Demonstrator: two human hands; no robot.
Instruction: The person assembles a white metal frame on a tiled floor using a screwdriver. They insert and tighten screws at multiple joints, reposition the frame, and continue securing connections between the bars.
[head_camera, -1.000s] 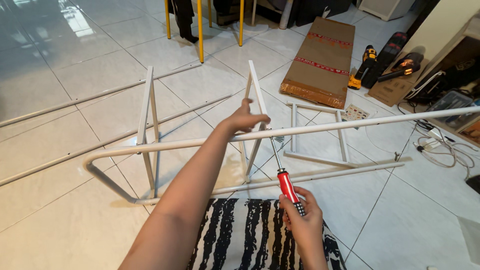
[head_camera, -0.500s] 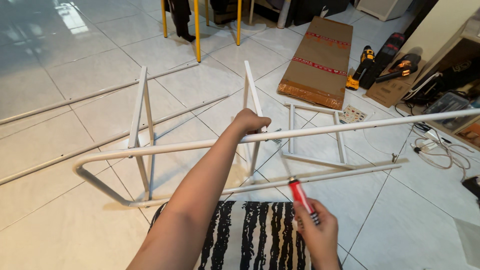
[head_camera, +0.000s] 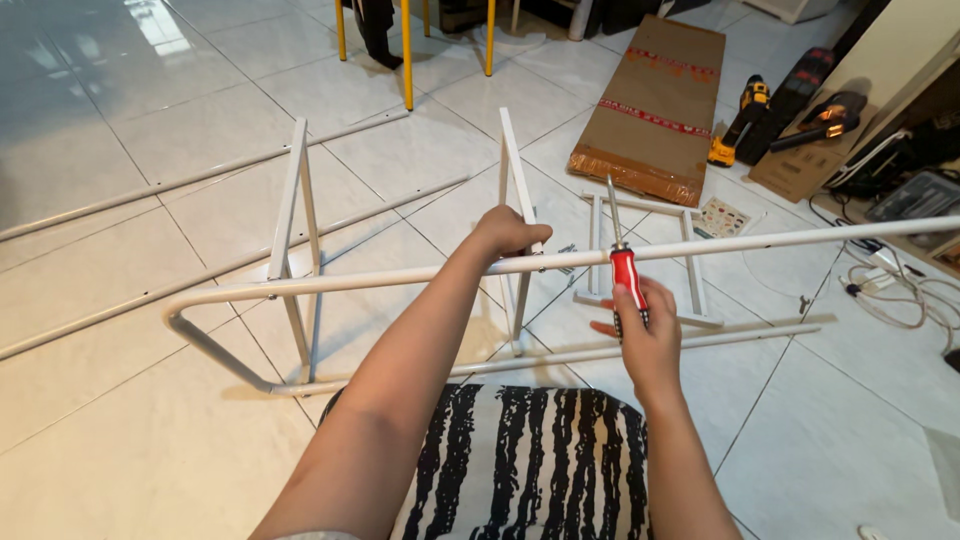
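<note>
pale tiled floor (head_camera: 120, 130), with a cardboard box (head_camera: 655, 105) at upper right. your left hand (head_camera: 508, 232) is clenched around the white tube frame (head_camera: 400, 276) at frame centre, steadying it. your right hand (head_camera: 640, 330) grasps the red-handled screwdriver (head_camera: 622, 265) just right of centre, shaft upright, ready for use.

Bright, even daylight; strong window glare is reflected off the glossy pale floor tiles (head_camera: 150, 60) at upper left. Soft, faint shadows are cast beneath the white metal tube frame (head_camera: 400, 280). Focus is sharp throughout; straight lines are bowed slightly towards the edges.
</note>
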